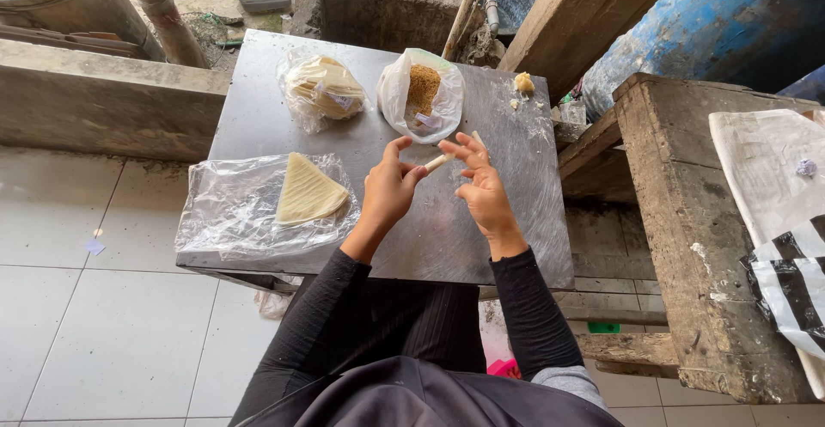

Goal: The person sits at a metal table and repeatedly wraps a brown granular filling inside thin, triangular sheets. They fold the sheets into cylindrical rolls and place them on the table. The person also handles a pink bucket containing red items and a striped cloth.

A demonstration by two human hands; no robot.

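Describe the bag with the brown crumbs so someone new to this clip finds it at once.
Start at the metal table. Along its far edge sit two clear bags; the crumb bag is the one on the right, just beyond the hands. Its neighbour, the wrapper bag, holds pale folded sheets, while this one holds loose brown crumbs.

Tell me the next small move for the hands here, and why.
Probably keep rolling the thin pale roll tighter between both hands. The left hand pinches one end and the right hand the other, above the steel table, and it does not look finished.
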